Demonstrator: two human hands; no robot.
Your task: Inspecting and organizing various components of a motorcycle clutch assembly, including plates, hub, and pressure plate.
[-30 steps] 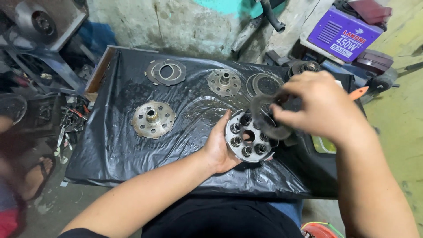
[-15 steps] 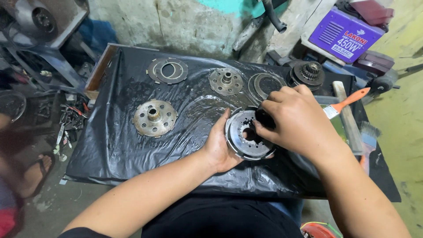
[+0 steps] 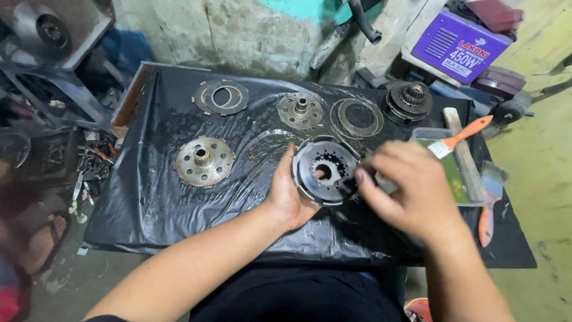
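Note:
A round metal clutch hub (image 3: 326,171) with a toothed centre hole lies on the black plastic sheet (image 3: 155,197). My left hand (image 3: 291,192) cups its left rim and steadies it. My right hand (image 3: 411,189) hovers at its right edge, fingers bent, thumb touching the rim; whether it holds anything small is hidden. Other parts lie farther out: a drilled disc with a centre boss (image 3: 204,161), a flat ring plate (image 3: 221,97), a small flanged hub (image 3: 300,110), thin rings (image 3: 357,117) and a dark gear assembly (image 3: 408,102).
A clear tray (image 3: 459,173) with an orange-handled brush (image 3: 460,138) and a wooden stick sits to the right; another brush (image 3: 488,200) lies beside it. A purple machine box (image 3: 459,45) stands at back right. Scrap metal and a person's sandalled foot (image 3: 42,235) are at left.
My right hand lowered a dark plate onto the hub, then drew back to the hub's right edge, uncovering the plate's toothed centre. My left hand stayed on the left rim.

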